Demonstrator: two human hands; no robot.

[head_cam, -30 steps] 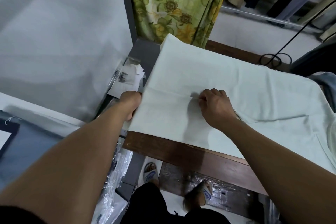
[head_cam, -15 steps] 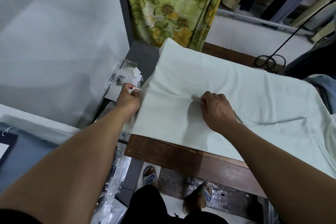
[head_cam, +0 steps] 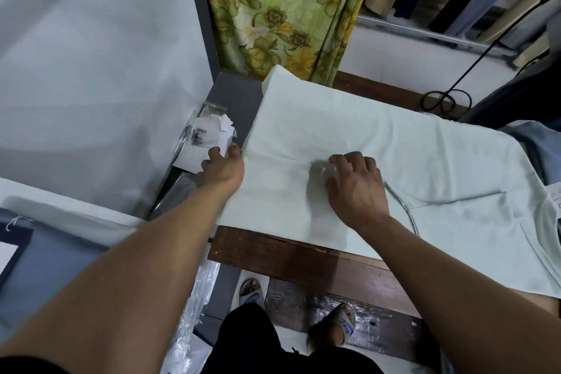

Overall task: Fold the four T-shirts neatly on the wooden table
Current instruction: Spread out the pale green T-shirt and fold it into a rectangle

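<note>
T-shirt point(head_cam: 349, 130): pale green, spread flat on the wooden table point(head_cam: 303, 255). Probably light, limp, easily creased; best taken at edges or fold ends. Left hand point(head_cam: 223, 165) at its left edge, grip cannot be told. Right hand point(head_cam: 355, 188) over mid-cloth, grip apart, fingers spread.

Both hands loosened.
I note the right hand point(head_cam: 355, 188) has let go its pinch on the T-shirt point(head_cam: 379, 136), fingers spread; the left hand point(head_cam: 223, 165) has uncurled at the edge.
</note>
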